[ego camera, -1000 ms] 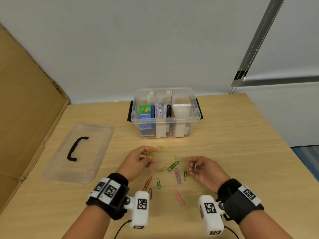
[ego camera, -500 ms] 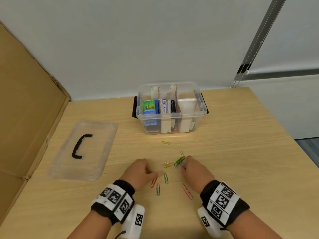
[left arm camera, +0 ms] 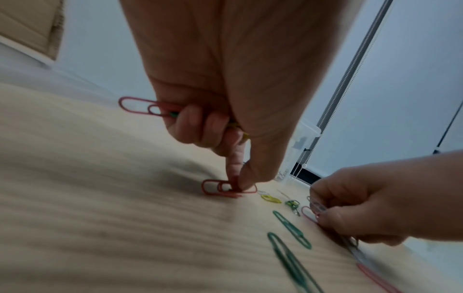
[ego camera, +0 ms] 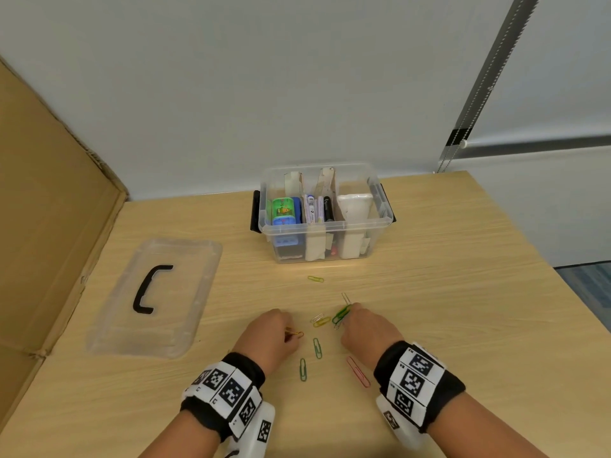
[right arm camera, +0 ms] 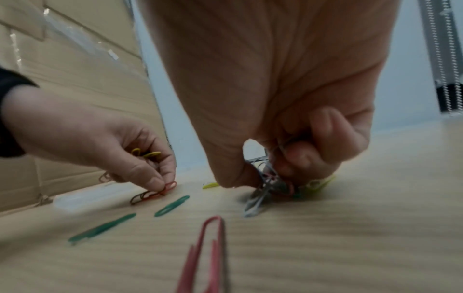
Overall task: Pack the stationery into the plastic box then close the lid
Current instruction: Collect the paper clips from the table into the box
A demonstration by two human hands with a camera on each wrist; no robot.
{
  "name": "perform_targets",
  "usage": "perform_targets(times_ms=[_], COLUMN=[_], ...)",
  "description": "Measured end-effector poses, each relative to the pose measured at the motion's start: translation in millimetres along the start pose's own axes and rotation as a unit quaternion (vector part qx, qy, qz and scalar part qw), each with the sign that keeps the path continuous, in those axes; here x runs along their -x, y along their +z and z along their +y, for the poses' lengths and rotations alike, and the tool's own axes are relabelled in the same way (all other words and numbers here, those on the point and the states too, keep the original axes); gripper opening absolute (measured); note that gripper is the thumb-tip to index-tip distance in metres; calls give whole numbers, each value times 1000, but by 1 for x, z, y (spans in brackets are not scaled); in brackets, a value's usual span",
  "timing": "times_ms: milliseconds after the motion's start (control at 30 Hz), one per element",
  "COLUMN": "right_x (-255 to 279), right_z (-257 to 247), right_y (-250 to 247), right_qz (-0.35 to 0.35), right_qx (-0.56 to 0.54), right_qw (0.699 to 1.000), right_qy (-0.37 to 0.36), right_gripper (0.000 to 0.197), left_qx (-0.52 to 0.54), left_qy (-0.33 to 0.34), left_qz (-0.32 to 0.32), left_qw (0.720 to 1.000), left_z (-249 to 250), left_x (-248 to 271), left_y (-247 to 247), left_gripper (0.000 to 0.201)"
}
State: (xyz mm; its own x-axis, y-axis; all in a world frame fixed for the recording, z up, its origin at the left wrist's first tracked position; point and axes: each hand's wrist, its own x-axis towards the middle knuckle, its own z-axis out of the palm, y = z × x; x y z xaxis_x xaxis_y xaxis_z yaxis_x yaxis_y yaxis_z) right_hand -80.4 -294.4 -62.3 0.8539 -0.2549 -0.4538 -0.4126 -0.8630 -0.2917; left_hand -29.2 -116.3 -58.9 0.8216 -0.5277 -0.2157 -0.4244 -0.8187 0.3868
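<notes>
L hand (ego camera: 268, 335) palm-down, thumb + forefinger pinching red wire paperclip (left arm camera: 226, 188) on light wood table (ego camera: 446, 292), more clips curled in fist, R hand (ego camera: 367, 328) at 3 o'clock, knuckles up, fingers clenched round bundle of mixed-colour paperclips (right arm camera: 269, 181).

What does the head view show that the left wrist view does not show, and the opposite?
Only the head view shows the open plastic box with its filled compartments and the clear lid lying apart on the table. Only the left wrist view shows the paper clips bunched in the left hand while thumb and finger pinch a red clip. Both show the right hand and two green clips on the table.
</notes>
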Motion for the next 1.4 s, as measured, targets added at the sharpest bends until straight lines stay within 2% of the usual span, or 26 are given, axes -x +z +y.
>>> perform_targets(times_ms=[67, 100, 200, 267, 333, 433, 467, 500, 567, 633, 733, 800, 867, 967, 1067, 1133, 1200, 1233, 1267, 1400], right_x=[2, 2, 2, 2, 0, -6, -11, -16, -30, -46, -65, -76, -85, -94, -81, -64, -45, -37, -32, -28], right_z=[7, 13, 33, 40, 39, 28, 23, 18, 5, -8, -26, -36, -42, -42, -27, -7, 18, 30, 39, 60], right_y=[-4, -7, -30, -59, -94, -146, -159, -169, -183, -189, -191, -190, -189, -188, -189, -181, -163, -153, -142, -111], right_qz=[-12, -16, -24, -19, -10, 12, 26, 45, 103, 149, 104, 54, 21, -1, 30, 134, 271, 311, 323, 289], right_qx=[-17, -34, -158, -281, -397, -482, -481, -458, -335, -186, -9, 111, 177, 169, 97, 10, -8, -1, 8, 23], right_qw=[999, 998, 984, 956, 913, 864, 862, 872, 923, 958, 986, 986, 980, 982, 986, 976, 943, 930, 925, 932], right_qy=[-32, -52, -78, -79, -92, -145, -159, -164, -160, -157, -127, -108, -94, -88, -131, -172, -193, -196, -199, -216], right_gripper=[8, 5, 18, 18, 20, 23, 22, 20, 17, 22, 23, 19, 26, 36, 34, 32, 30, 31, 34, 55], left_qx=[30, 48, 100, 142, 172, 196, 204, 211, 220, 222, 226, 236, 253, 255, 257, 274, 289, 293, 299, 340], left_qy=[-4, -4, 3, 2, -2, -8, -8, -7, -6, -8, -16, -24, -32, -35, -33, -23, -3, 12, 27, 62], left_qz=[12, 19, 47, 70, 90, 107, 110, 112, 112, 113, 117, 116, 117, 123, 126, 123, 126, 132, 142, 183], left_qw=[999, 999, 994, 987, 981, 975, 973, 971, 969, 968, 967, 964, 960, 958, 958, 954, 949, 947, 943, 920], left_z=[-2, -4, -7, -10, -12, -12, -11, -10, -7, -4, -2, -3, -2, -1, 4, 13, 31, 42, 55, 112], left_x=[0, 1, 1, 2, 3, 5, 6, 6, 8, 8, 8, 8, 6, 6, 6, 7, 4, 0, -6, -53], left_y=[-2, -3, -10, -14, -18, -22, -23, -24, -25, -24, -20, -17, -14, -12, -13, -19, -34, -44, -55, -97], left_gripper=[24, 23, 21, 21, 18, 15, 14, 13, 12, 13, 13, 14, 12, 10, 11, 12, 11, 11, 12, 17])
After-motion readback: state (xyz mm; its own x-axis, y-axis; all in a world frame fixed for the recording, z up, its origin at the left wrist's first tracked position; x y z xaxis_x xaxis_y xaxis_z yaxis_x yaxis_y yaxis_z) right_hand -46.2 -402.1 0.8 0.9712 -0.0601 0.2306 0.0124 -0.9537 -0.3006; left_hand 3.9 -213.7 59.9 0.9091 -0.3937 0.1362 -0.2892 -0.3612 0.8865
